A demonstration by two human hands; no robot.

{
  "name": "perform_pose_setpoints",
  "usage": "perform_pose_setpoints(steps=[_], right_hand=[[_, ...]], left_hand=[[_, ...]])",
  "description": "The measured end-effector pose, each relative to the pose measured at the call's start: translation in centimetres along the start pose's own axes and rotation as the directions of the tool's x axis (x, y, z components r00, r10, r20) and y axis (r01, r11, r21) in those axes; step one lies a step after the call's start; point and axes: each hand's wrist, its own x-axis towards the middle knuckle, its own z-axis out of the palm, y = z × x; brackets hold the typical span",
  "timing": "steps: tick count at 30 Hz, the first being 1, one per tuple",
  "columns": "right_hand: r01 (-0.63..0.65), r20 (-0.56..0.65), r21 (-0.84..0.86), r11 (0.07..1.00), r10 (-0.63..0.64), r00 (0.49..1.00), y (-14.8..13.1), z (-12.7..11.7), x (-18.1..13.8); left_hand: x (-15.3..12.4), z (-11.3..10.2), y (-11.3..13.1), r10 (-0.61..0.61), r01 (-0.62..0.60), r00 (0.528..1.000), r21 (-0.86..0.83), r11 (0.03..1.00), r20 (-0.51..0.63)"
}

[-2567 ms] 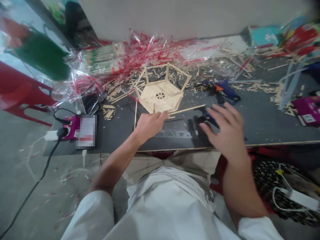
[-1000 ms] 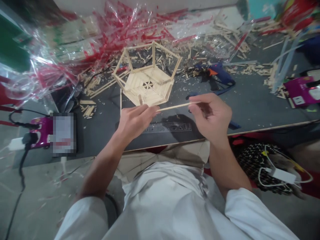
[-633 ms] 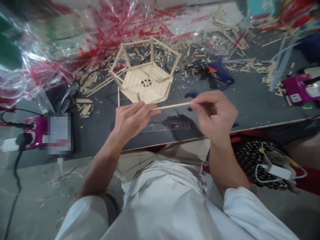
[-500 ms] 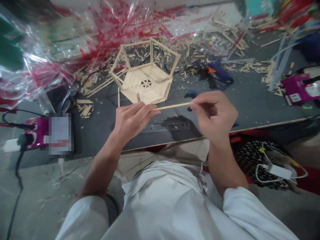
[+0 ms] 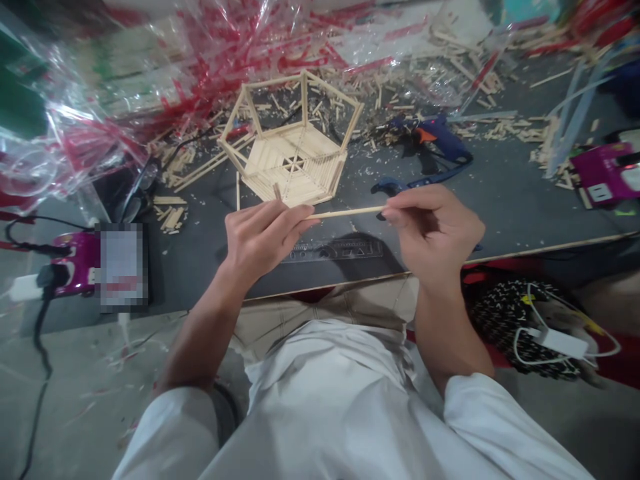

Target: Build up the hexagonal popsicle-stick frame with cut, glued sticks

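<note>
Between my hands a thin wooden stick (image 5: pixel 350 213) is held level above the dark tabletop. My left hand (image 5: pixel 265 235) pinches its left end between thumb and fingers. My right hand (image 5: pixel 434 230) grips the other end with thumb and forefinger. Just beyond my left hand stands a hexagonal frame of wooden sticks (image 5: pixel 295 167), with a slatted base and raised open sides. Part of its near side is hidden by my left hand. Under the held stick lies a clear plastic ruler (image 5: pixel 345 249), partly in my right hand's shadow.
A blue hot glue gun (image 5: pixel 443 139) lies right of the frame, a blue-handled tool (image 5: pixel 400 183) nearer my right hand. Short stick offcuts (image 5: pixel 173 219) and crumpled red-and-clear plastic (image 5: pixel 240 47) cover the back and left. Purple power strips (image 5: pixel 75 263) sit at both sides, a phone (image 5: pixel 121 267) at left.
My right hand has shifted very slightly to the right, and the view has moved a little. Both hands keep hold of the stick.
</note>
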Motion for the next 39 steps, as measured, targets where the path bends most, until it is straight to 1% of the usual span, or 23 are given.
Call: perform_pose_setpoints(steps=[4, 8, 13, 16, 18, 22, 26, 30, 35, 39], right_hand=[[0.029, -0.011, -0.017, 0.999, -0.029, 1.0, -0.16, 0.17, 0.22], [0.057, -0.036, 0.02, 0.998, -0.056, 0.998, -0.35, 0.3, 0.16], [-0.025, -0.032, 0.007, 1.0, 0.025, 0.999, -0.38, 0.25, -0.17], [0.016, -0.04, 0.04, 0.999, -0.014, 0.999, -0.2, 0.28, -0.31], [0.027, -0.041, 0.047, 0.999, -0.025, 0.999, -0.11, 0.34, -0.39], [0.009, -0.028, -0.017, 1.0, -0.009, 1.0, -0.21, 0.44, -0.54], [-0.011, -0.023, -0.103, 0.995, 0.008, 1.0, -0.48, 0.44, -0.48], [0.029, -0.056, -0.007, 1.0, -0.029, 0.998, -0.67, 0.46, -0.25], [0.017, -0.051, -0.027, 0.999, -0.018, 0.999, -0.64, 0.59, -0.1], [0.045, -0.082, 0.049, 0.998, -0.041, 0.996, -0.33, 0.73, -0.19]], left_hand=[[0.22, -0.09, 0.11, 0.014, -0.014, 1.0, -0.004, 1.0, -0.012], [0.18, -0.1, 0.08, 0.015, -0.016, 1.0, -0.021, 1.0, -0.025], [0.06, -0.08, 0.11, 0.002, -0.003, 1.0, -0.036, 0.999, -0.026], [0.15, -0.1, 0.16, -0.005, 0.001, 0.999, -0.085, 0.996, -0.044], [0.25, -0.11, 0.18, 0.008, -0.012, 0.999, -0.08, 0.997, -0.048], [0.37, -0.12, 0.19, 0.031, -0.033, 0.998, -0.033, 0.999, -0.059], [0.39, -0.19, 0.19, 0.035, -0.036, 0.998, -0.021, 0.999, -0.045], [0.39, -0.28, 0.27, 0.025, -0.026, 0.999, -0.035, 0.999, -0.048], [0.26, -0.29, 0.29, 0.009, -0.011, 0.999, -0.043, 0.999, -0.041], [0.3, -0.3, 0.32, 0.006, -0.007, 0.999, -0.021, 1.0, -0.038]])
